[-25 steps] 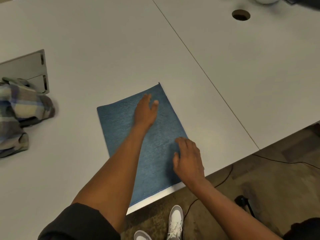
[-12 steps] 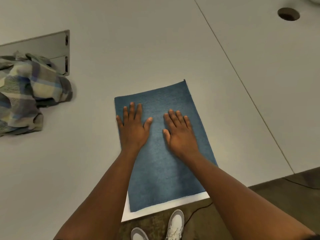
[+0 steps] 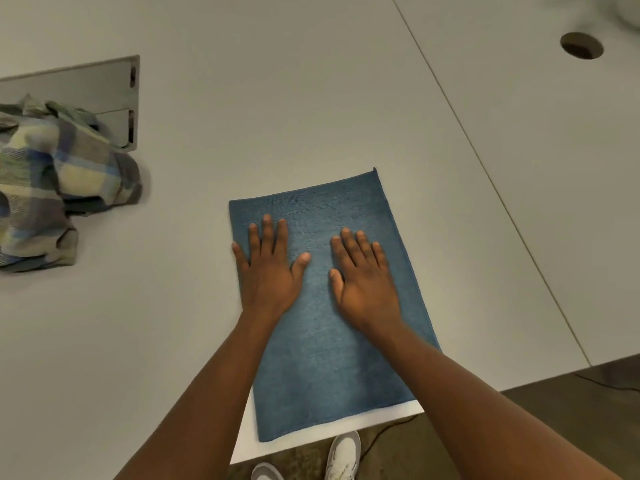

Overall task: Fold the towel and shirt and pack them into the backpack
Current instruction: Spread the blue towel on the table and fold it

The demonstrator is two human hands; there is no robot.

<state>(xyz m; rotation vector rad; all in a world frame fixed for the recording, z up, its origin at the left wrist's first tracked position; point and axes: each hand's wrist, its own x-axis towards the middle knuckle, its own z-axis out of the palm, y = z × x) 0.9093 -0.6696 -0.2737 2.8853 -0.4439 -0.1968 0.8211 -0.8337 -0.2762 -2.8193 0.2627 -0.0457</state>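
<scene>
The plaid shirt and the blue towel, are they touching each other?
Apart. The head view shows bare table between the crumpled shirt and the towel.

Grey table (image 3: 311, 98), brown floor (image 3: 571, 410)

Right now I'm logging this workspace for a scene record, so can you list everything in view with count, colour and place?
towel: one, blue, lying flat at the table's near edge, under both hands
shirt: one, plaid in green, cream and blue, crumpled at the table's left side
table: white, with a seam running diagonally on the right
panel: one, grey, set in the table behind the shirt
cable hole: one, dark, round, far right of the table
shoes: two, white, on the floor below the table edge
cable: one, dark, on the floor at right
left hand: flat on the towel's left part
right hand: flat on the towel's right part
</scene>
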